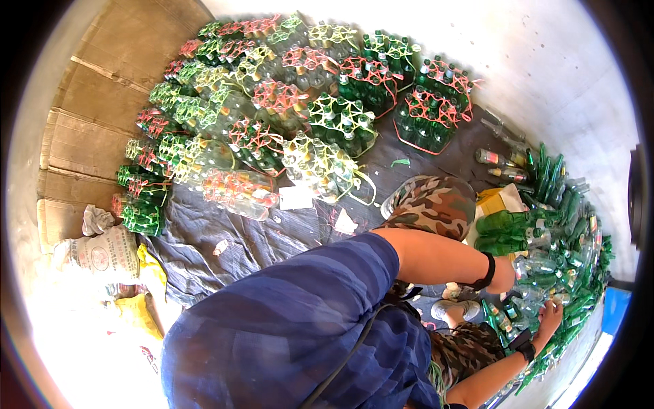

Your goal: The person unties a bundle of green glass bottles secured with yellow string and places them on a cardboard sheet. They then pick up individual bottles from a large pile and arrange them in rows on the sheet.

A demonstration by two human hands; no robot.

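Note:
My left hand, a black band at its wrist, is at the near edge of a heap of loose glass bottles. Clear bottles lie right beside it; its fingers are turned away and hidden. Lower in the heap, my right hand, with a dark watch on the wrist, has its fingers bent round the end of a clear glass bottle. Green bottles lie side by side just above my left hand. The heap mixes green and clear bottles, mostly lying on their sides.
Many upright bottle bundles, tied with red, green and yellow straps, fill the far left floor. A dark sheet covers the floor. Cardboard lines the left wall; a printed sack lies below it. A yellow box stands by my knee.

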